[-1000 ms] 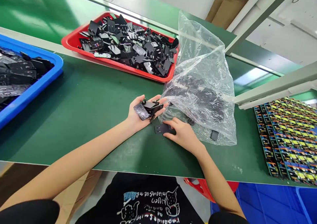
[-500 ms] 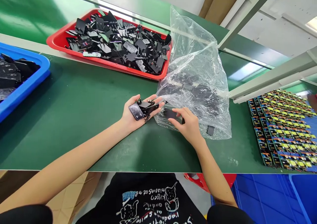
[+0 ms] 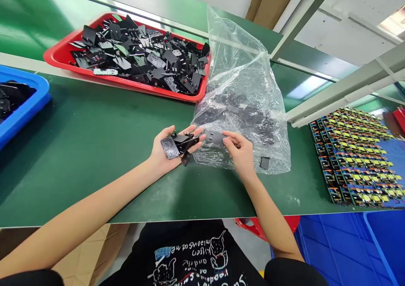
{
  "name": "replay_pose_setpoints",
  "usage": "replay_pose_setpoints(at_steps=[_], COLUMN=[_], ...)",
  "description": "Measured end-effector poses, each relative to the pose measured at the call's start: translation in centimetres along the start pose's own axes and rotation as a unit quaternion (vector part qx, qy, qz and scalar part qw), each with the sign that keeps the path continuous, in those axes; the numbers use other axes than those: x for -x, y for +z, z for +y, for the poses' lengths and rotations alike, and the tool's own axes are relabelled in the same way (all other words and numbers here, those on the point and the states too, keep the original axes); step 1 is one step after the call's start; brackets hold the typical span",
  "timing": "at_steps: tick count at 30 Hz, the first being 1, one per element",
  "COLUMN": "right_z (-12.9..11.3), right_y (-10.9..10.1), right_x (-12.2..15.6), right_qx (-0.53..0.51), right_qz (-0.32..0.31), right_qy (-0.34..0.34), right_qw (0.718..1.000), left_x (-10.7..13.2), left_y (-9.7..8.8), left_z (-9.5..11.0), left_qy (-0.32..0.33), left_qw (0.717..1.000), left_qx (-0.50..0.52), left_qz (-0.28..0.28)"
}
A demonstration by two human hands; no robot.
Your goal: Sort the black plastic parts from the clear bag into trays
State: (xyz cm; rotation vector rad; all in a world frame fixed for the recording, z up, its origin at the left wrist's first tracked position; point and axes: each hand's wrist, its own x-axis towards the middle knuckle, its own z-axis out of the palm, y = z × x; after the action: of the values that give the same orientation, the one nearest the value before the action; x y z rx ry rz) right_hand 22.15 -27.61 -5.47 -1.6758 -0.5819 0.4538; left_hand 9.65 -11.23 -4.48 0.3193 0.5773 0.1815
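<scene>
Palm up over the green table, my left hand (image 3: 163,151) carries a small heap of black plastic parts (image 3: 182,141). One of them is a flat piece with a speckled grey face (image 3: 170,148). Between thumb and fingers, my right hand (image 3: 242,151) pinches a flat dark plastic plate (image 3: 216,138) with small slots at its left end. This plate is just right of my left fingertips, in front of the clear plastic bag (image 3: 247,79). Dark parts show blurred through the bag, and one small dark piece (image 3: 265,163) lies at its lower right corner.
A red tray (image 3: 126,85) heaped with black parts stands behind my left hand. At the left edge is a blue bin (image 3: 28,109) with dark parts. Stacked circuit boards (image 3: 357,159) sit at the right, near a pale metal frame (image 3: 316,102).
My right hand has turned the dark plate so that its slotted face shows, with the fingers now at its right end. The heap in my left hand has shifted slightly. The view has moved a little right.
</scene>
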Motion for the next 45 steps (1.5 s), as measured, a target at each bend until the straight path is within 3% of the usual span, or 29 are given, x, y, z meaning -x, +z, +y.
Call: replay_pose_setpoints(at_steps=[16, 19, 21, 24, 27, 30, 36, 40, 43, 45], right_z=[-0.2, 0.0, 0.2, 0.0, -0.5, -1.0, -1.4, -1.3, -1.1, -1.0], right_y=[0.6, 0.7, 0.6, 0.0, -0.6, -0.9, -0.2, 0.2, 0.0, 0.0], right_x=[0.6, 0.5, 0.3, -0.2, -0.7, -0.8, -0.4, -0.3, 0.0, 0.6], right_qx=[0.033, -0.023, -0.114, -0.301, -0.468, -0.531, -0.47, -0.423, -0.415, -0.392], right_qz=[-0.014, -0.009, 0.003, 0.001, -0.041, -0.033, 0.012, 0.043, -0.011, -0.072], right_qy=[-0.023, -0.004, 0.034, 0.119, 0.182, 0.218, 0.305, 0.31, 0.276, 0.219], right_qw=[0.999, 1.0, 0.993, 0.946, 0.864, 0.818, 0.828, 0.85, 0.867, 0.891], left_x=[0.2, 0.2, 0.2, 0.3, 0.4, 0.4, 0.3, 0.3, 0.2, 0.2], left_y=[-0.3, -0.4, -0.3, -0.1, 0.0, 0.0, -0.3, -0.5, -0.8, -1.1], left_z=[-0.8, -1.0, -1.1, -1.1, -1.1, -1.1, -1.2, -1.2, -1.3, -1.4], left_qy=[-0.04, -0.042, -0.042, -0.045, -0.047, -0.045, -0.048, -0.047, -0.044, -0.046], left_qw=[0.999, 0.999, 0.999, 0.999, 0.999, 0.999, 0.998, 0.998, 0.997, 0.996], left_qx=[-0.005, -0.007, -0.005, 0.004, 0.012, 0.017, 0.033, 0.044, 0.053, 0.064], left_qz=[0.014, 0.006, -0.006, -0.013, -0.009, -0.008, -0.014, -0.023, -0.034, -0.042])
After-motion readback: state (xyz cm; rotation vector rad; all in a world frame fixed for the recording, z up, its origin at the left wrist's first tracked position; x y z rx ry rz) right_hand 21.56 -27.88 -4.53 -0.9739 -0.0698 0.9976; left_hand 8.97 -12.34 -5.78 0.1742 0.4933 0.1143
